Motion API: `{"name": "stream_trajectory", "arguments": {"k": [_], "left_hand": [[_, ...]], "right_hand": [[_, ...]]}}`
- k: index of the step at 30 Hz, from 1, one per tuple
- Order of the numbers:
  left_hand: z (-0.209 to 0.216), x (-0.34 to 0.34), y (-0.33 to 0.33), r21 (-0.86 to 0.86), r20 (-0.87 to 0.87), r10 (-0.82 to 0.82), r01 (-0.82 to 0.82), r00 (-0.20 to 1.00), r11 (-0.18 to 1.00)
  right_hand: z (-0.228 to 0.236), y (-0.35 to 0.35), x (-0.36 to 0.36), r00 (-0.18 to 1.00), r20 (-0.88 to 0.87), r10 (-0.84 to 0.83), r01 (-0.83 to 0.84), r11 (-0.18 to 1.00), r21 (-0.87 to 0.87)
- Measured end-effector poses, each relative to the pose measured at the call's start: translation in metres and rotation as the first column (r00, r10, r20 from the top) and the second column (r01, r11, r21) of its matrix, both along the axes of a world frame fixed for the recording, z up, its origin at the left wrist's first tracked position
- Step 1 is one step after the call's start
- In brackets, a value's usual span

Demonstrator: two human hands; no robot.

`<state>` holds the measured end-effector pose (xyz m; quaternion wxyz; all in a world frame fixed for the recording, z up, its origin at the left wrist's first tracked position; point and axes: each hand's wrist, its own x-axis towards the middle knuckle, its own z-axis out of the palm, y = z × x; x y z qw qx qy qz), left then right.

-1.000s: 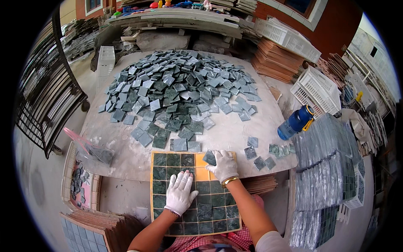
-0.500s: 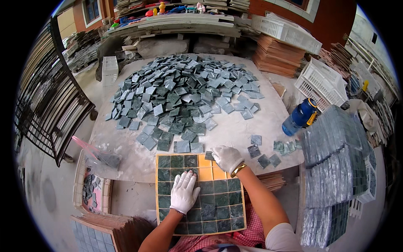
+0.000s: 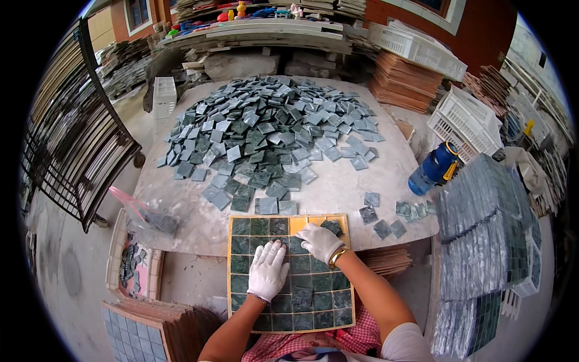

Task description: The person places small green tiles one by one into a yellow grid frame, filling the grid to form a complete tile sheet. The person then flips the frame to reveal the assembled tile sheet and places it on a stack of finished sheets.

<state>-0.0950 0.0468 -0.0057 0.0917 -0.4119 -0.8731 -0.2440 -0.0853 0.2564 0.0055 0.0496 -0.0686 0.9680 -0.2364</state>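
Observation:
A shallow yellow tray (image 3: 230, 274) with square cells lies before me, most cells filled with dark green stone tiles. My left hand (image 3: 268, 271), in a white glove, rests flat on the tiles left of the middle, fingers stretched out. Over the tray's upper right part is my gloved right hand (image 3: 321, 242), fingers curled at a green tile (image 3: 296, 245) in the second row. Part of that tile is hidden by the fingers. Loose dark tiles (image 3: 331, 226) lie just beyond the hand in the upper right corner. Yellow base shows between them and the top row.
A big heap of loose tiles (image 3: 265, 120) covers the far table (image 3: 199, 226). Several stray tiles (image 3: 381, 228) and a blue bottle (image 3: 433, 169) stand to the right. Stacked tile sheets (image 3: 476, 241) rise at far right; a clear bag (image 3: 158, 220) lies left.
My right hand has moved down from the top row to the second row, where a tile now fills a bare cell. Loose tiles now show in the upper right corner. My left hand stays flat.

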Motion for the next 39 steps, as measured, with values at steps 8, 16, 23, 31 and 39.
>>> {"name": "stream_trajectory", "arguments": {"k": [8, 16, 23, 31, 39], "left_hand": [[0.005, 0.002, 0.003, -0.088, 0.019, -0.099, 0.1, 0.995, 0.991], [-0.001, -0.004, 0.016, -0.009, 0.016, -0.096, 0.096, 0.995, 0.995], [0.0, -0.003, 0.014, -0.011, 0.042, -0.08, 0.08, 0.996, 0.997], [-0.001, -0.003, 0.018, -0.01, 0.007, -0.091, 0.091, 0.996, 0.996], [0.004, 0.002, 0.032, 0.003, -0.047, -0.231, 0.231, 0.972, 0.973]], "right_hand": [[0.055, 0.058, 0.019, 0.929, 0.008, -0.37, 0.368, 0.927, 0.066], [0.041, 0.032, 0.033, 0.922, -0.056, -0.383, 0.387, 0.907, 0.169], [0.036, 0.041, 0.034, 0.932, -0.154, -0.327, 0.308, 0.942, -0.137], [-0.004, 0.029, 0.04, 0.919, -0.173, -0.354, 0.309, 0.92, -0.239], [0.028, 0.059, 0.049, 0.952, -0.116, -0.284, 0.281, 0.959, -0.038]]}}
